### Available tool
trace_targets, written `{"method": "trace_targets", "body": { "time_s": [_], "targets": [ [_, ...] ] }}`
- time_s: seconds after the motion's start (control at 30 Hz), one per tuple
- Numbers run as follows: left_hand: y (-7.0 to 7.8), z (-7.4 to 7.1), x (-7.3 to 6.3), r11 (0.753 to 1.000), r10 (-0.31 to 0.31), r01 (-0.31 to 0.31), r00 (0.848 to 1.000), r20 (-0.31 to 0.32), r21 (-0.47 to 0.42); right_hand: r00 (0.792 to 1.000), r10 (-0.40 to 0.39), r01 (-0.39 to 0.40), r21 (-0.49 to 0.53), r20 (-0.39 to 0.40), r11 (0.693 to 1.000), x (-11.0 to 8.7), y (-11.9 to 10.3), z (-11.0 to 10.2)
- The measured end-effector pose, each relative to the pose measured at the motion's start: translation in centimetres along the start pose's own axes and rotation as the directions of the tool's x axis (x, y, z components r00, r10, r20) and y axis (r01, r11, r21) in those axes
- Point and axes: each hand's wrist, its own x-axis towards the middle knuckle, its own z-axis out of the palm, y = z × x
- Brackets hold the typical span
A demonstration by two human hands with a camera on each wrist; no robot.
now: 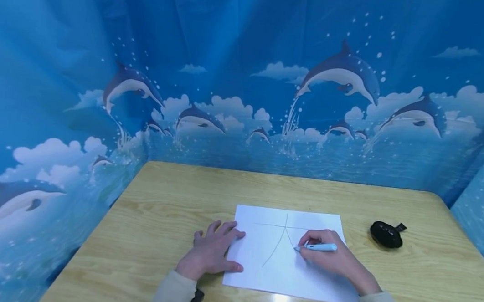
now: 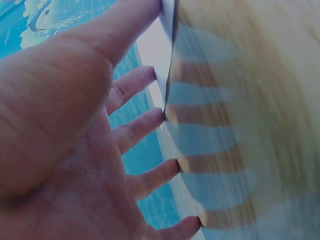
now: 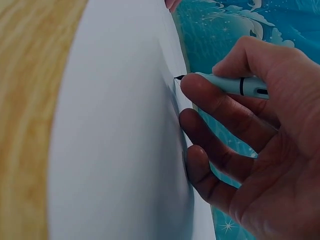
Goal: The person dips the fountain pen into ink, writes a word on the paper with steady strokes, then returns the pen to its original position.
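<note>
A white sheet of paper (image 1: 260,278) lies on the wooden table. Thin lines show on it: a long horizontal one, a short upright one crossing it, and two strokes slanting down to either side. My right hand (image 1: 333,255) pinches a light blue pen (image 1: 322,247), its tip at the lower end of the right slanting stroke. In the right wrist view the pen (image 3: 227,84) has a dark pointed tip against the paper. My left hand (image 1: 213,250) rests spread at the sheet's left edge, thumb and index fingertip on the paper, the other fingers on the table.
To the right of the sheet sits a glossy black rounded object (image 1: 387,234) with a small tab. The wooden table (image 1: 174,188) stretches out around the paper. Behind and left of it hangs a blue curtain (image 1: 234,137) printed with dolphins.
</note>
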Motion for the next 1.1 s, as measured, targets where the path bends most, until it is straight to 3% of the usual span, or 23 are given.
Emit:
{"method": "trace_targets", "body": {
  "time_s": [1.1],
  "targets": [
    [-0.07, 0.06, -0.07, 1.000, 0.004, -0.004, 1.000, -0.001, 0.002, 0.994, -0.054, 0.046, 0.083, 0.097, 0.995, -0.97, 0.44, -0.57]
  ]
}}
